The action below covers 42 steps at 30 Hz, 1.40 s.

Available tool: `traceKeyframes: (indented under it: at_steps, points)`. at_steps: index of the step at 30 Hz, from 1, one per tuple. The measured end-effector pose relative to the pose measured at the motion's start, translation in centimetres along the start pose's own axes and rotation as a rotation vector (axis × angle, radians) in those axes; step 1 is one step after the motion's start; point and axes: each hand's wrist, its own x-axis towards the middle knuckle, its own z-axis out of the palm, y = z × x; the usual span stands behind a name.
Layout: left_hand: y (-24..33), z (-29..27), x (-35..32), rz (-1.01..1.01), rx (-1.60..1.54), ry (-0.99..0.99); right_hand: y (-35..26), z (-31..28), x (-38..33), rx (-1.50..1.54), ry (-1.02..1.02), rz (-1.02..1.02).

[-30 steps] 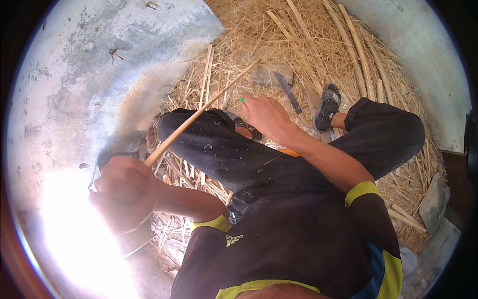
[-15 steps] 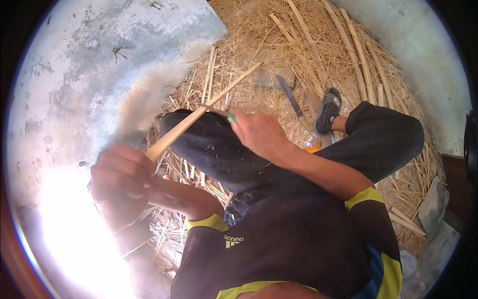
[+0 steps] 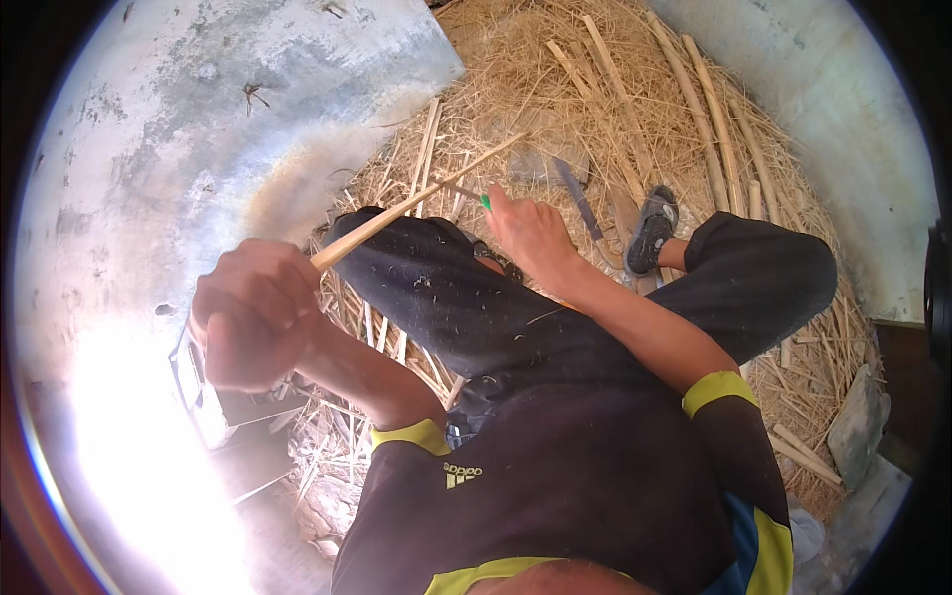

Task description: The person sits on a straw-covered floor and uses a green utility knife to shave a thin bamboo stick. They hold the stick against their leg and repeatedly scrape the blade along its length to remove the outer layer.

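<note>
My left hand point(image 3: 253, 312) is closed in a fist around the thick end of a pale bamboo strip point(image 3: 397, 210). The strip slants up and away to the right, over my bent leg, and narrows to its far tip. In my right hand point(image 3: 535, 233) is a small knife point(image 3: 461, 190), its green part showing by the thumb. The thin blade reaches left to the strip, and its tip meets or crosses it; I cannot tell if they touch. The rest of the knife's handle is hidden in my fingers.
Shavings point(image 3: 516, 59) and split strips cover the ground ahead. Long bamboo poles point(image 3: 714, 124) lie at the far right. Beyond my right hand lies a dark flat blade point(image 3: 578, 198), near my sandalled foot point(image 3: 652, 230). A pale stained wall point(image 3: 188, 129) rises at left; a stone slab point(image 3: 861, 421) leans at right.
My left hand has risen with the strip's thick end, so the strip lies at a flatter slant. My right hand and the knife have shifted slightly right and up.
</note>
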Motion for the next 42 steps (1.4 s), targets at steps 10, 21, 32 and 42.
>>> traceKeyframes:
  at_steps: [10, 21, 32, 42]
  points:
    - [0.9, 1.0, -1.5, -0.137, -0.002, 0.262, 6.2, -3.3, 0.2, 0.143, -0.067, 0.236]
    - [0.1, 2.4, -0.4, -0.04, -0.086, 0.435, 1.9, 2.2, 0.6, 0.205, -0.001, 0.116]
    - [-0.9, 2.1, 0.8, 0.01, 0.225, 0.821, 4.6, 4.2, 2.9, 0.217, -0.027, 0.173]
    - [-1.5, 3.9, 2.0, -0.002, 0.438, 1.072, 2.5, 2.1, 3.7, 0.356, 0.0, 0.16]
